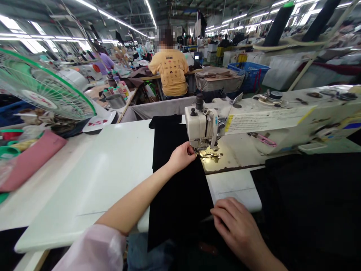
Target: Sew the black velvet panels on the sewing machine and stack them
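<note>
Black cloth [177, 199]: long axis forward, near end indistinct
Left hand [182, 156]: fingertips pinched, anything held hidden
Right hand [235, 226]: curled, grip unclear

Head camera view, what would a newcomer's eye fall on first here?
Probably the pale sewing machine across the right, its lamp-lit plate glowing near the centre. Just left of that plate, the left hand is over black cloth, while the right hand is lower down, by the cloth's right edge. Next might come the green-rimmed fan at the left and the person in yellow at upper centre, back turned.
</note>
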A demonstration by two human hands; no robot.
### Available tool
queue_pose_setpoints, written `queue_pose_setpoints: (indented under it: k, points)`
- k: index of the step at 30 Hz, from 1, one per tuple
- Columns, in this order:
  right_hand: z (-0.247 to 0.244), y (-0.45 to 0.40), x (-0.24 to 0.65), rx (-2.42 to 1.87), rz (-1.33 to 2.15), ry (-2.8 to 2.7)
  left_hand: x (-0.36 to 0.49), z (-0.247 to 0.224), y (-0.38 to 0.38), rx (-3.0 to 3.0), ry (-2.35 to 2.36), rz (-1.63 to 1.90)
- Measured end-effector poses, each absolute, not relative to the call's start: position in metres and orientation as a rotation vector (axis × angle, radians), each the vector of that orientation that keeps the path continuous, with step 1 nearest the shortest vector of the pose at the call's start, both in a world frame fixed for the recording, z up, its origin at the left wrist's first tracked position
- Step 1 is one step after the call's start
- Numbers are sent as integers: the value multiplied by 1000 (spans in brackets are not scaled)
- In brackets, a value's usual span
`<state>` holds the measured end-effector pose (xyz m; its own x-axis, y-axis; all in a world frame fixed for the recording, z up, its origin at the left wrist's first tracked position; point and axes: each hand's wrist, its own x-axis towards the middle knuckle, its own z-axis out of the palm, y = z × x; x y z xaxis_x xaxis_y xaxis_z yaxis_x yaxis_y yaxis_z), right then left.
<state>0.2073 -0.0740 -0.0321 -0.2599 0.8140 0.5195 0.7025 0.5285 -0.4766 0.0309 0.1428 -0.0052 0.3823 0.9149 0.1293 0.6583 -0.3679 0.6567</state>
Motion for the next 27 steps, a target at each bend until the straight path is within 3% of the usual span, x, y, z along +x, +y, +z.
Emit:
queue_pose_setpoints:
  k: [5, 10, 15, 20, 23, 27]
  points:
    - [-34, -64, 206, -1180, 205, -2073, 35, -2, 162, 2164, 1373, 617]
    - [-33, -66, 209, -1128, 192, -2080, 31, 16, 93, 2373, 1453, 705]
    - [-24, -60, 208, -1108, 243, -2050, 11, 9, 8, 2703, 558, 449]
    - [-18, -39, 206, -1161, 221, -2064, 1, -2, 27, 2895, 447, 480]
    - [1, -39, 227, -1284, 70, -1987, 3, -2, 56, 2941, 402, 511]
    - [28, -64, 302, -1750, -445, -1542, 2, -2, 87, 2946, 357, 547]
